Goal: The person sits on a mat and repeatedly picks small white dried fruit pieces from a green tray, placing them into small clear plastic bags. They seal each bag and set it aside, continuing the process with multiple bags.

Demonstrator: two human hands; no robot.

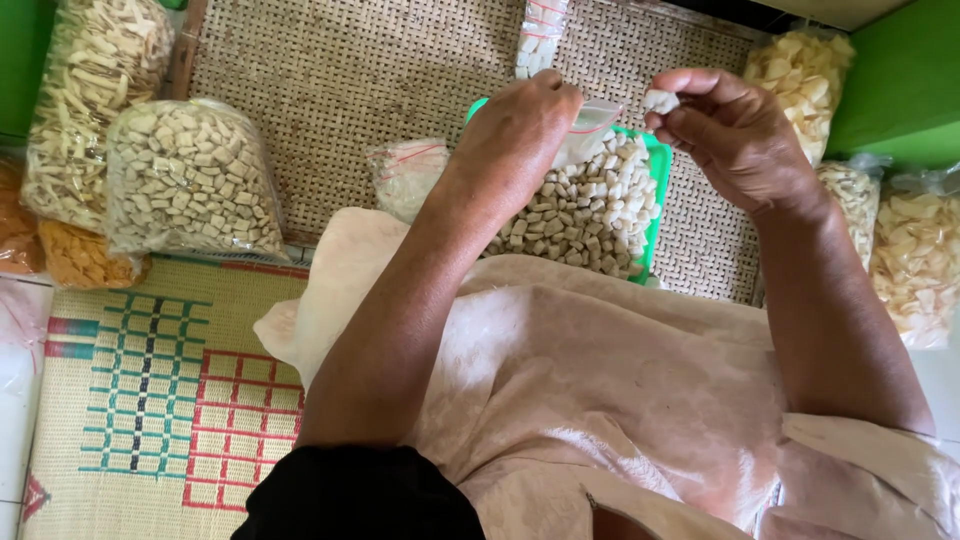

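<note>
Green tray (657, 190): heaped with pale cracker cubes (585, 215).
Left hand (520, 125): pinching small clear bag (588, 128).
Right hand (725, 125): fingers closed on white pieces (660, 100).

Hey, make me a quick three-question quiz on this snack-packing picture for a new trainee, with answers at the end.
1. True or false: the left hand holds a small clear bag with a red strip.
2. What does the right hand pinch?
A. a spoon
B. pale snack pieces
C. a lid
3. What colour is the tray heaped with pale cubes?

Key: 1 true; 2 B; 3 green.
</note>
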